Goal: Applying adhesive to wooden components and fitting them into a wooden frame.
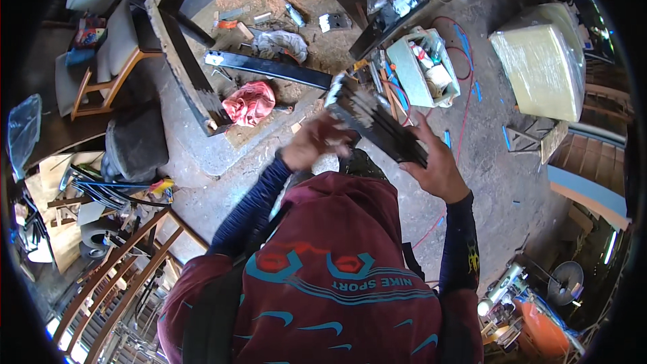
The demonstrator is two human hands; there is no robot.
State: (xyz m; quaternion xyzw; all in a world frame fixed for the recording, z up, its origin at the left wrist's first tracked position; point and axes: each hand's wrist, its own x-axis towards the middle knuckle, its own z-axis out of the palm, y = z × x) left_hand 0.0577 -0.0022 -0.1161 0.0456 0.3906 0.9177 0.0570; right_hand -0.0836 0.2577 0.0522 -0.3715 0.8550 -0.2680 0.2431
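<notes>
My right hand [435, 165] grips the near end of a dark, grooved block [374, 121], thumb on one side and fingers on the other. The block is tilted, its far end pointing up and left, with pale, rough patches there. My left hand [318, 140] is beside the block's left side, its slightly blurred fingers stretched apart; I cannot tell if they touch it. Beyond lies a long black bar [269, 69] with a whitish end. A red-and-white cloth [249, 103] is left of my left hand, and a grey crumpled cloth [282, 45] is farther off.
A dark wooden frame [182, 67] stands ahead on the left. Right of the block is a pale box [414, 74] of bottles and supplies. A red hose [461, 141] runs over the concrete floor. Wrapped foam [536, 61] stands right; chairs [118, 54] stand left.
</notes>
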